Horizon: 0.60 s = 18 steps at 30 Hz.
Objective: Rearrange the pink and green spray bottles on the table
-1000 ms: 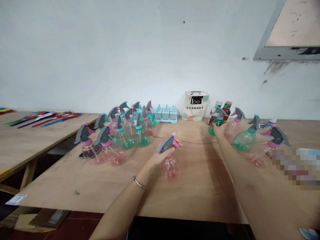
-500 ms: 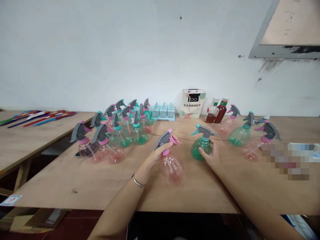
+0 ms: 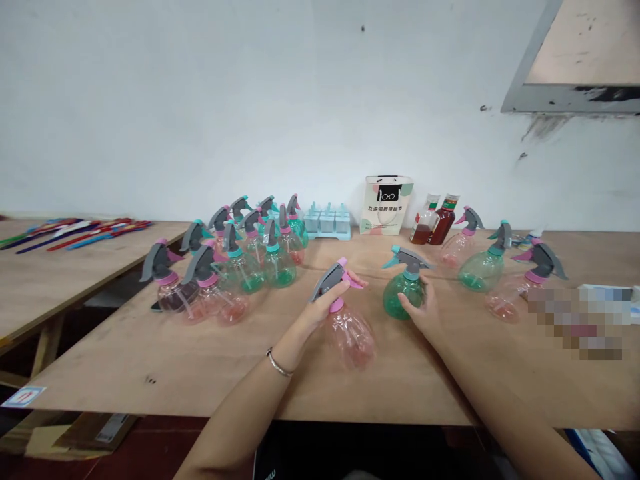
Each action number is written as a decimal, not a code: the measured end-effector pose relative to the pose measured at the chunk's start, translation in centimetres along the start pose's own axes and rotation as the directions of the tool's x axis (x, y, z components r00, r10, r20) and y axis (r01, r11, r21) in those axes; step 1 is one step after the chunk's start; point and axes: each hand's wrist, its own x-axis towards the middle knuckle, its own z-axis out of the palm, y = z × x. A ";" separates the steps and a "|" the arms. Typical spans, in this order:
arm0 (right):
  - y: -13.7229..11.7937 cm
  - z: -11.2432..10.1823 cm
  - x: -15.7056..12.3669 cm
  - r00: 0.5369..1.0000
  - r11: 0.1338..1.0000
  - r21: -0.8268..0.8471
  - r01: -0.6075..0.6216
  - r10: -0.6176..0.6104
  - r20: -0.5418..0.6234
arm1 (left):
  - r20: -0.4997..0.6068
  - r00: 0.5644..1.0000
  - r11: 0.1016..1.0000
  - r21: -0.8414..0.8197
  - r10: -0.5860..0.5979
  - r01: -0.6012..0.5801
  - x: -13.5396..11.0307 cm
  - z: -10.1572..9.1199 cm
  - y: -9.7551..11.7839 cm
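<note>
A plywood table (image 3: pixel 150 360) runs along a white wall. My left hand (image 3: pixel 320 308) grips the neck of a pink spray bottle (image 3: pixel 350 330) tilted at the middle, while my right hand (image 3: pixel 420 310) wraps around a green spray bottle (image 3: pixel 403 293) standing just beside it.

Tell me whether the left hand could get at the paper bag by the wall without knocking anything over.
Probably yes. The left hand grips a pink spray bottle, so it would first need freeing. The wood between it and the paper bag is bare; the bottle cluster sits off to the left.
</note>
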 end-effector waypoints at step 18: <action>0.1 -0.2 0.2 1.000 1.000 0.024 -0.017 0.017 0.016 | -0.112 0.994 0.993 0.116 0.008 0.005 -0.3 -0.1 -0.8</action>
